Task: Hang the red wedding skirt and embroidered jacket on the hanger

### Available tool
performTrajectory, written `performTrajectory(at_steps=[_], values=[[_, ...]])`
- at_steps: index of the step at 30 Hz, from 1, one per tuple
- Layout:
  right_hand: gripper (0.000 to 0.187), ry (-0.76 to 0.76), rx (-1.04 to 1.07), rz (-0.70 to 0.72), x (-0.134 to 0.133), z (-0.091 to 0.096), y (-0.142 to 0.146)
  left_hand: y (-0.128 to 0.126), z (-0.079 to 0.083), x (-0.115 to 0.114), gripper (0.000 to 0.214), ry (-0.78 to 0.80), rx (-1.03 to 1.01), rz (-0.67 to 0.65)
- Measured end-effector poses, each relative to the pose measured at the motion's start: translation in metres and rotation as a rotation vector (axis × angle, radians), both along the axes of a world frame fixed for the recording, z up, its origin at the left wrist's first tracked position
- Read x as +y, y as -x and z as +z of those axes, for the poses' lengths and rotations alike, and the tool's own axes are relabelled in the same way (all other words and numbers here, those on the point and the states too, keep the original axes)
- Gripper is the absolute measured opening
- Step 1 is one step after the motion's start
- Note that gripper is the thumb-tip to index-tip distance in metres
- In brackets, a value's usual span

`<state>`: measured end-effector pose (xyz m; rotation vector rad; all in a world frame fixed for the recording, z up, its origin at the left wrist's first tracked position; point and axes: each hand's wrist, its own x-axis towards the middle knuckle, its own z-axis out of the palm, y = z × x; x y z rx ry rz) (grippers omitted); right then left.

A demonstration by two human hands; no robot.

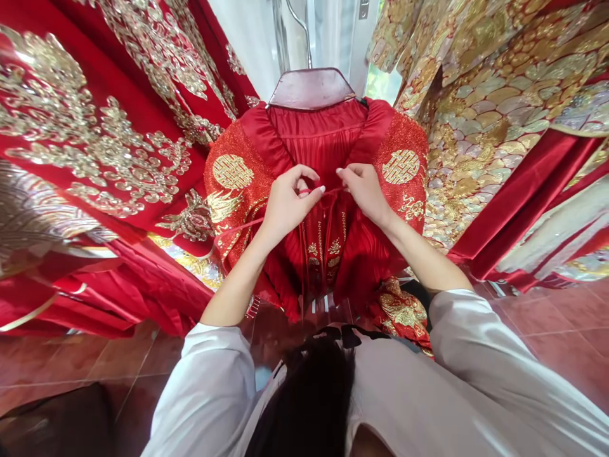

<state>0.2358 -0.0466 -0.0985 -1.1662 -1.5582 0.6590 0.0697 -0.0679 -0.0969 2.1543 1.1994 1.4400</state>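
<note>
A red garment with gold embroidery (401,166) hangs in front of me on a hanger (311,89), its front facing me and its neck parted. At the front of the neck, my left hand (289,198) is closed in a pinch on a thin red cord (243,226), which trails out to the left past my wrist. Level with it, my right hand (365,189) pinches with thumb and forefinger at the other side of the neck. A strand of the same red runs between the two hands. Its exact end in the right fingertips is too small to make out.
Red cloth with silver and gold beading (114,146) hangs close on the left. On the right hang gold scale-patterned garments (514,95) and a red satin one (514,203). A metal hook (304,28) rises above the hanger. Reddish tiles (556,317) cover the floor; a dark object (61,422) lies lower left.
</note>
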Motion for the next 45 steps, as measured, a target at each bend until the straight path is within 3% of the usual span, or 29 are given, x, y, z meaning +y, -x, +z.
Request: performTrajectory(at_steps=[2, 4, 8, 11, 13, 16, 19, 22, 24, 26, 29, 31, 36, 45], values=[[0.042, -0.120, -0.131, -0.035, 0.002, 0.007, -0.010, 0.012, 0.014, 0.002, 0.009, -0.019, 0.001, 0.016], [0.044, -0.198, -0.223, -0.089, 0.007, 0.015, -0.032, 0.032, 0.028, 0.008, 0.022, -0.037, -0.010, 0.082], [0.032, -0.227, -0.285, -0.135, 0.020, 0.029, -0.074, 0.069, 0.049, 0.014, 0.037, -0.075, -0.070, 0.137], [0.011, -0.186, -0.390, 0.022, 0.018, 0.035, -0.078, 0.075, 0.055, 0.004, 0.023, 0.002, -0.008, 0.024], [0.015, -0.111, -0.463, 0.190, 0.013, 0.038, -0.071, 0.072, 0.056, -0.004, 0.010, 0.087, 0.148, -0.008], [0.016, 0.009, -0.456, 0.461, 0.008, 0.044, -0.059, 0.063, 0.054, -0.008, 0.006, 0.032, 0.360, 0.234], [0.020, 0.066, -0.276, 0.606, 0.010, 0.046, -0.049, 0.050, 0.048, 0.001, 0.003, -0.127, 0.336, 0.542], [0.023, 0.042, -0.025, 0.555, 0.014, 0.043, -0.033, 0.034, 0.042, 0.011, 0.007, -0.218, 0.219, 0.599], [0.027, 0.010, 0.112, 0.483, 0.017, 0.040, -0.019, 0.023, 0.039, 0.013, 0.006, -0.257, 0.146, 0.502], [0.030, -0.055, 0.148, 0.407, 0.018, 0.036, -0.007, 0.013, 0.037, 0.013, 0.007, -0.231, 0.078, 0.320], [0.030, -0.252, -0.014, 0.285, 0.019, 0.030, 0.004, 0.001, 0.033, 0.016, 0.010, -0.129, 0.014, 0.089], [0.029, -0.366, -0.221, 0.221, 0.017, 0.026, 0.005, -0.005, 0.029, 0.020, 0.010, -0.098, -0.011, 0.036], [0.034, -0.529, -0.624, 0.098, 0.016, 0.018, -0.001, -0.010, 0.023, 0.024, 0.010, -0.114, 0.019, 0.117], [0.034, -0.622, -0.728, 0.110, 0.028, 0.016, -0.002, -0.012, 0.018, 0.019, 0.007, -0.180, 0.291, 0.182]])
